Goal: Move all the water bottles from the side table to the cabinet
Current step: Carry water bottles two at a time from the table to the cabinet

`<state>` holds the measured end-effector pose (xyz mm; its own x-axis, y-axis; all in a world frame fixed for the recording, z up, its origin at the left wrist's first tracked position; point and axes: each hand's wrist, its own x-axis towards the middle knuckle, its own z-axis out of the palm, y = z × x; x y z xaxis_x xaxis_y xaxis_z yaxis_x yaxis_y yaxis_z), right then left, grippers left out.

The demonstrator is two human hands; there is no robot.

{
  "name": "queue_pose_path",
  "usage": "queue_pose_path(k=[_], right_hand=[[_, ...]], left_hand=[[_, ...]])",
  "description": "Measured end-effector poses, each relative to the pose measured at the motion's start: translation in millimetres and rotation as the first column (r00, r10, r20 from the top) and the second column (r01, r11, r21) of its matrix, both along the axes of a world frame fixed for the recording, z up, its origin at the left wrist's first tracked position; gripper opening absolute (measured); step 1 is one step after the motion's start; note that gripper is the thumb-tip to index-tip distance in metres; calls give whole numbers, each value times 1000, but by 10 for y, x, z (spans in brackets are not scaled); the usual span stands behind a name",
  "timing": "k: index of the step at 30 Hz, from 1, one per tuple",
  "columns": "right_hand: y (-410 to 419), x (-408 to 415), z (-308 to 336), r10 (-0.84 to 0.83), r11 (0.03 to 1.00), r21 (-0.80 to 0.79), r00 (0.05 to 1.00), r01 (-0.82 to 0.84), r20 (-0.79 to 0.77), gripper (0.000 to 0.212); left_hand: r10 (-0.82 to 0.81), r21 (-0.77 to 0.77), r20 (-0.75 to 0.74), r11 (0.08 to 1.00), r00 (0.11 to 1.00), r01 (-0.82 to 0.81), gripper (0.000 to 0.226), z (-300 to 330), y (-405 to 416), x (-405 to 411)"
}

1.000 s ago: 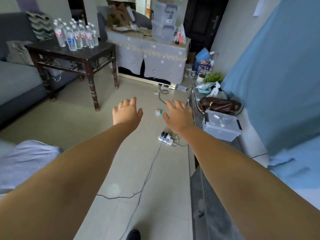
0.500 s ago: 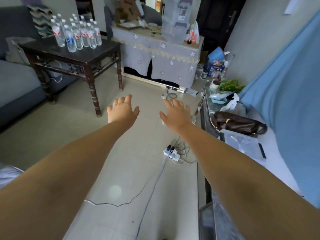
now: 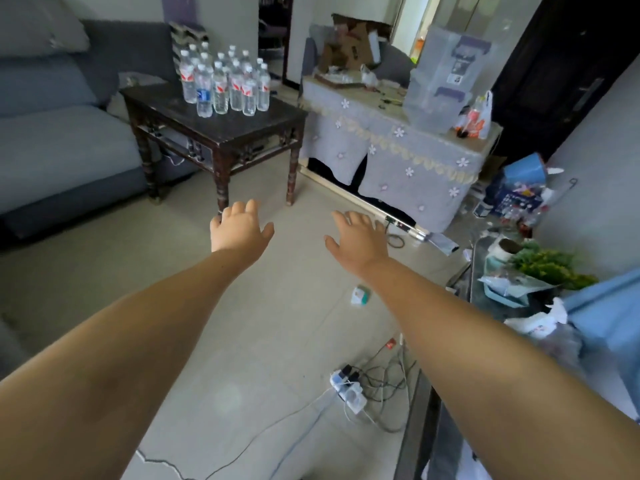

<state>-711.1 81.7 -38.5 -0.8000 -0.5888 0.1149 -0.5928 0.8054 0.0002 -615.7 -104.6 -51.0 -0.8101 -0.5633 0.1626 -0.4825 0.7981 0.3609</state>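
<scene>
Several clear water bottles (image 3: 225, 83) with red labels, one with a blue label, stand clustered on a dark wooden side table (image 3: 242, 129) at the upper left. My left hand (image 3: 239, 228) is stretched out palm down over the floor, just short of the table's near leg, fingers apart and empty. My right hand (image 3: 358, 239) reaches forward beside it, also open and empty. A cabinet draped in grey flowered cloth (image 3: 391, 157) stands behind the table on the right.
A grey sofa (image 3: 59, 133) lines the left side. A power strip with tangled cables (image 3: 349, 389) and a small box (image 3: 360, 294) lie on the tiled floor. A low glass-topped unit (image 3: 474, 282) on the right holds a plant and bags. Clear storage bins (image 3: 446, 74) sit on the cabinet.
The view has advanced toward the side table, which now looks larger and nearer. Both hands stay outstretched and empty, now close to the table's front leg.
</scene>
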Motion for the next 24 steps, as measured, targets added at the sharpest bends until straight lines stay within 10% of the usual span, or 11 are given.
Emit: queue_pose_path(k=[24], right_hand=[[-2536,-3427,-187,125,992,-40,987,-121,104,48]], left_hand=[[158,10,10,987,987,-158,58,-34,-2136,-3080]])
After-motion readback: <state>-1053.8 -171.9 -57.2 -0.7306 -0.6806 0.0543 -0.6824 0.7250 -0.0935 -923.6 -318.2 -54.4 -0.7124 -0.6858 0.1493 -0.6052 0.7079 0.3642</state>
